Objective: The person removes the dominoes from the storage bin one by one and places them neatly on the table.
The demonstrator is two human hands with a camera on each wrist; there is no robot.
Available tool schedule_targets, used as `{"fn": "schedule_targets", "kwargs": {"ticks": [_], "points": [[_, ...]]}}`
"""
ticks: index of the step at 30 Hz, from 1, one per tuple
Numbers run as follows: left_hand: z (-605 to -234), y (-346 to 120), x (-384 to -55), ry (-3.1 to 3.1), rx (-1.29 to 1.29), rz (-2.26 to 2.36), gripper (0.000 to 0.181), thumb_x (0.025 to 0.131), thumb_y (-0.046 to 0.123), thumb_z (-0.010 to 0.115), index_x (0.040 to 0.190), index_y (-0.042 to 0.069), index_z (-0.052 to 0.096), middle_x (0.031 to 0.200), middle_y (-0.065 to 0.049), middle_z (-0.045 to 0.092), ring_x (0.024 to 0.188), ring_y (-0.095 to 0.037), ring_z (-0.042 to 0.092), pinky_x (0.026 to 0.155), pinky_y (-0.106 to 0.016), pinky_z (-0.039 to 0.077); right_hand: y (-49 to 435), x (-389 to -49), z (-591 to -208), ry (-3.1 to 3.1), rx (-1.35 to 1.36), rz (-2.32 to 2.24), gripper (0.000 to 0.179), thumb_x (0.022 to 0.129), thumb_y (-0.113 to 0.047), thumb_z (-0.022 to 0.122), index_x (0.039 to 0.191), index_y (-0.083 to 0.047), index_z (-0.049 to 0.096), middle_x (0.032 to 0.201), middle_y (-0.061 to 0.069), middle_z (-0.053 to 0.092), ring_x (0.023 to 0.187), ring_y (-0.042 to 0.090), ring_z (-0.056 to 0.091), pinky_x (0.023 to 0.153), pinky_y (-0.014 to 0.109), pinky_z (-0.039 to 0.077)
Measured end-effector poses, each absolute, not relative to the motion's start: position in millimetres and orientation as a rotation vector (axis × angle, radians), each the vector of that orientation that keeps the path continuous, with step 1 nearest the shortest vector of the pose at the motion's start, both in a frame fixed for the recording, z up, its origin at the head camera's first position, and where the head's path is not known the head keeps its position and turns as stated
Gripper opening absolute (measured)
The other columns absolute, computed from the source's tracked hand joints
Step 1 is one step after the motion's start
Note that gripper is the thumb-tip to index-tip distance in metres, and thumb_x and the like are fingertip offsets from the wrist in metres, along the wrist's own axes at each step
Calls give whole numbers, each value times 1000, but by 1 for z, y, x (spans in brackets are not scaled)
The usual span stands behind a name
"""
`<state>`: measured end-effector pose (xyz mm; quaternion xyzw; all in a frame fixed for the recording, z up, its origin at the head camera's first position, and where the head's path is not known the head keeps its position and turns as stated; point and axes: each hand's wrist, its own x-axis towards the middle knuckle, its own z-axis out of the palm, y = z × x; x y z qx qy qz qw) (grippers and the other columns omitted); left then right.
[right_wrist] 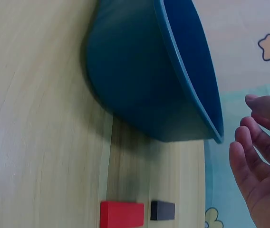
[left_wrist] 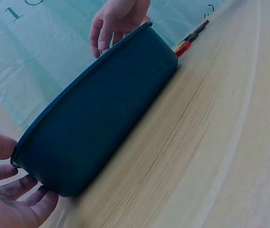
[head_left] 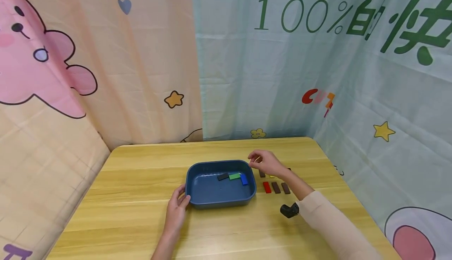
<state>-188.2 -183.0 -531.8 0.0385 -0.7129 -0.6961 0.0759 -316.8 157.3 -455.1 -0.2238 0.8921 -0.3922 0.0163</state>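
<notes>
The pale-blue curtain (head_left: 240, 75) reads "100%的快" (head_left: 361, 16).

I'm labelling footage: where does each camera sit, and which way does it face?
Head: on the head, facing forward and down at the blue bin on the table; left hand and right hand show.
Left wrist: on that wrist, facing the bin's outer side; left hand near, right hand beyond.
Right wrist: on that wrist, facing the bin and a red block; right hand shows.
Both wrist views share bin, red block and right hand.
</notes>
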Motion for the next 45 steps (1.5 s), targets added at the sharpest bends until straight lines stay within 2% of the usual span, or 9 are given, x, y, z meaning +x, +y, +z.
{"fn": "schedule_targets", "kwargs": {"ticks": [5, 11, 17, 21, 28, 33, 37, 45], "points": [[-533, -182, -187, -2124, 111, -2097, 48, 107, 0, 48, 153, -8, 38, 151, -30, 41, 137, -47, 45, 97, -18, 45, 136, -320, -456, 2739, -800, -1165, 23, 97, -11, 73, 116, 2, 70, 94, 1, 66, 90, 21, 67, 79, 34, 60], [-533, -180, -187, -2120, 106, -2104, 47, 107, -1, 49, 152, -8, 40, 150, -30, 42, 136, -47, 46, 97, -17, 45, 114, -326, -457, 2719, -888, -1075, 24, 97, -11, 74, 116, 3, 69, 92, 0, 65, 81, 16, 64, 75, 29, 57], [-531, -183, -188, -2127, 104, -2081, 47, 107, 0, 49, 152, -8, 39, 151, -31, 41, 137, -48, 45, 102, -24, 46, 92, -336, -455, 2663, -999, -907, 25, 97, -10, 73, 119, 2, 70, 103, 3, 71, 90, 14, 68, 83, 28, 58], [-529, -184, -189, -2125, 102, -2081, 47, 107, 1, 49, 152, -8, 39, 151, -30, 41, 137, -48, 45, 106, -30, 46, 78, -343, -456, 2615, -1056, -784, 26, 97, -9, 73, 120, 3, 70, 110, 10, 72, 96, 18, 70, 88, 32, 58], [-530, -184, -189, -2140, 100, -2084, 47, 106, -1, 50, 152, -9, 40, 150, -30, 42, 137, -48, 45, 106, -33, 48, 63, -345, -473, 2662, -1058, -566, 26, 98, -11, 72, 123, -4, 73, 114, 6, 73, 99, 17, 67, 90, 33, 56], [-529, -184, -188, -2137, 90, -2078, 47, 107, 0, 49, 152, -9, 40, 151, -30, 42, 137, -48, 45, 108, -40, 46, 57, -345, -486, 2716, -1106, -504, 26, 97, -10, 73, 123, -7, 74, 116, 5, 73, 104, 18, 67, 92, 36, 55], [-529, -184, -188, -2140, 88, -2080, 47, 107, 0, 49, 152, -8, 40, 151, -30, 42, 137, -48, 45, 107, -36, 47, 53, -345, -494, 2707, -1145, -484, 26, 95, -8, 76, 121, -8, 75, 114, 3, 73, 104, 16, 68, 90, 30, 55], [-531, -184, -187, -2134, 81, -2078, 47, 107, -1, 49, 152, -9, 40, 151, -30, 42, 137, -48, 45, 102, -24, 47, 47, -345, -499, 2663, -1196, -527, 24, 90, -2, 79, 113, -8, 76, 98, -1, 71, 91, 11, 65, 83, 25, 55]]}}
